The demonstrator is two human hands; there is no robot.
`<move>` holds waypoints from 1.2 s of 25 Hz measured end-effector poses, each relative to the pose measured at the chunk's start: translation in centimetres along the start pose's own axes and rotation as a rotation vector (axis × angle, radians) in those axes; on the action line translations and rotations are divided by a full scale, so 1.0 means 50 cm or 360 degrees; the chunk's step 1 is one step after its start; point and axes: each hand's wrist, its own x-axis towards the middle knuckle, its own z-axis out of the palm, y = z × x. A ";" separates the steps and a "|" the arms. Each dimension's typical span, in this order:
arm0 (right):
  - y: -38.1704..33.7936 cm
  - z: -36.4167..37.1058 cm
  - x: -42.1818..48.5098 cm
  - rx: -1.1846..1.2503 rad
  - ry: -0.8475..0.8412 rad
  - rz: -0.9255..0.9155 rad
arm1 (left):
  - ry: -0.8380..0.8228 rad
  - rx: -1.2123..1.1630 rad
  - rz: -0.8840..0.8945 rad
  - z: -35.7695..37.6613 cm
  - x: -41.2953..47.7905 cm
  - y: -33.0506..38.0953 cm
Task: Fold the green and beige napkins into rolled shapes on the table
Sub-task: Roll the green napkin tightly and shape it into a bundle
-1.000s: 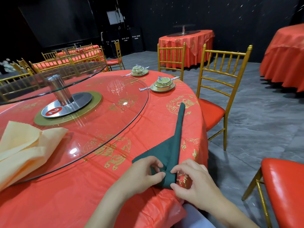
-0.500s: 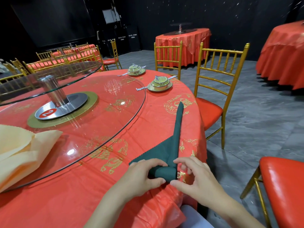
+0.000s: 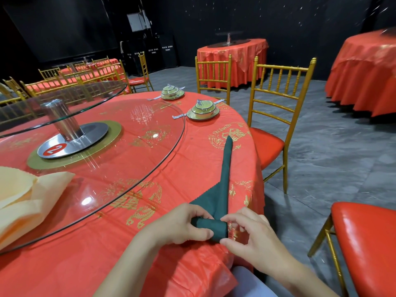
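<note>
A dark green napkin (image 3: 222,179) lies on the red tablecloth (image 3: 192,168) near the table's front edge, its long narrow tail pointing away from me. Its near end is rolled into a short cylinder. My left hand (image 3: 182,226) grips the roll from the left, thumb under and fingers over it. My right hand (image 3: 250,239) pinches the roll's right end between thumb and fingertips. Beige napkins (image 3: 25,200) lie loosely piled on the glass turntable at the far left, untouched.
A glass lazy Susan (image 3: 132,133) with a metal hub covers the table's middle. Two covered bowl settings (image 3: 203,109) stand at the far rim. Gold chairs with red seats (image 3: 276,116) stand to the right, one seat (image 3: 368,245) close by my right arm.
The roll at the napkin's near end has grown thicker as both hands turned it away from me; the flat green triangle beside it has shrunk.
</note>
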 end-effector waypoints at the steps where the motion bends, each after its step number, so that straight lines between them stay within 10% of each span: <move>1: -0.003 0.002 -0.009 0.0023 -0.0040 0.0013 | -0.0034 0.0007 -0.0027 0.001 -0.009 0.001; 8: -0.028 0.018 -0.047 0.0119 -0.0141 0.0064 | -0.0275 -0.0047 -0.0203 0.003 -0.049 0.013; 15: -0.021 0.008 -0.009 0.0254 -0.0127 0.0274 | 0.0374 0.0518 0.0108 0.026 -0.054 0.008; 30: -0.023 0.005 -0.011 0.0040 0.0000 0.0123 | 0.0398 0.0670 0.0078 0.007 0.001 0.024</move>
